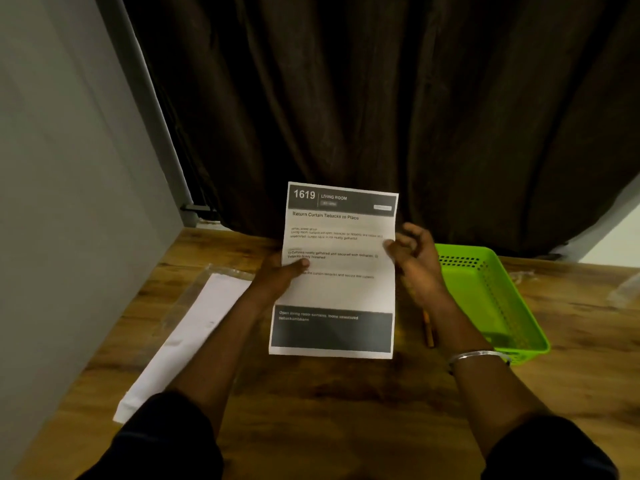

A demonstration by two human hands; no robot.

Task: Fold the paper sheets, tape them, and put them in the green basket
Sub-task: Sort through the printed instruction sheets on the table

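Wooden counter [311, 410] below, left hand [277, 275] and right hand [415, 265] each take a pinching grip on a side edge of the printed sheet [339, 292], lifted at frame centre, likely to start folding.

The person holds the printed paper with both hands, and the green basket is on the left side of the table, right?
No, the green basket sits on the right side of the table, near the right hand; the head view shows it. The left hand and right hand both hold the printed paper.
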